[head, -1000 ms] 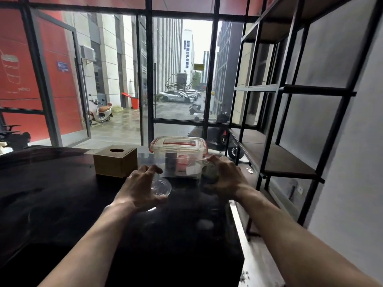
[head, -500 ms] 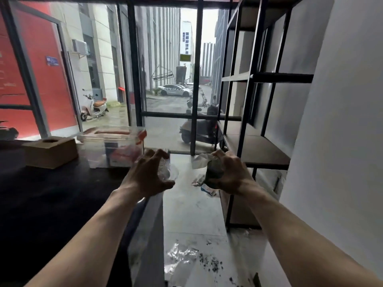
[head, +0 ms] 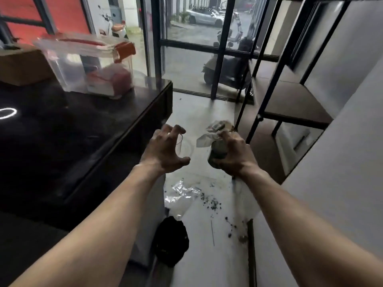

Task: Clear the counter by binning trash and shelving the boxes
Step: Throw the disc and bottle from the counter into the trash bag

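My left hand [head: 165, 150] grips a clear plastic cup [head: 182, 145] from above, held over the floor just past the counter's corner. My right hand [head: 234, 156] holds a crumpled wad of trash [head: 215, 139], pale wrapper on top and a dark lump below. On the black counter [head: 87, 129] at the upper left stand a clear plastic box with a red-latched lid [head: 91, 65] and a brown cardboard box [head: 22, 67] behind it. A black bin bag [head: 172, 241] sits on the floor below my hands, against the counter's side.
A black metal shelf unit [head: 290, 100] stands at the right against the grey wall, its lower board bare. Clear plastic film [head: 180, 195] and dark crumbs [head: 211, 204] litter the floor. Glass doors with black frames [head: 219, 48] close off the far end.
Both hands have left the counter with the cup and the trash and swung right and down over the floor. My view has tilted down, bringing the black bag into sight.
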The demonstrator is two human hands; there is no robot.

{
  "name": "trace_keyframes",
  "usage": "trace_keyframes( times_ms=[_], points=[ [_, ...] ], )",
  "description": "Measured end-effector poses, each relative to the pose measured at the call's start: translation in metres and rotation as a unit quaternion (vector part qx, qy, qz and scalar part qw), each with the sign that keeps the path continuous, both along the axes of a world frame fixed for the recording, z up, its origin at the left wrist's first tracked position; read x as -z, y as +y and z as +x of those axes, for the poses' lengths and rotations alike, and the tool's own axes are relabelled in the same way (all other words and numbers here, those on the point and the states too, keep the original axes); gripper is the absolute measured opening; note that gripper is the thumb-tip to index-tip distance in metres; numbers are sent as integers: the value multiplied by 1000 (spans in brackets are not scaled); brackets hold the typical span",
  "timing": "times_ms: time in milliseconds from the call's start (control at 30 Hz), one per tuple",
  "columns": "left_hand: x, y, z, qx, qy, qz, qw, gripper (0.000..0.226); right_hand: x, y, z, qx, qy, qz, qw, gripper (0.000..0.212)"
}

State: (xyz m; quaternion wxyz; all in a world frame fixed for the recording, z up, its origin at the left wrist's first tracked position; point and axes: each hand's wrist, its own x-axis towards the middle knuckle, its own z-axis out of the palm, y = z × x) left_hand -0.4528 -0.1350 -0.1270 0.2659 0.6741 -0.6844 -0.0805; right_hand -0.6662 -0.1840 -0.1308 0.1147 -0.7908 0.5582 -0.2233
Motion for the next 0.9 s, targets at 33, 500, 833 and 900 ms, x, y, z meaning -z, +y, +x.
trace_keyframes(
  times_ms=[33,500,833,900],
  points=[
    [16,-7,3,-6,6,9,1000,76,17,-8,5,-1,0,8,1000,60],
    [281,-41,11,-122,41,174,976,72,281,-72,29,-12,50,171,984,59],
    [496,-62,-31,-188,61,257,946,78,476,-92,-5,-43,92,256,961,61],
    [533,-66,-38,-193,68,269,941,79,508,-95,-6,-44,98,266,958,60]
  ],
)
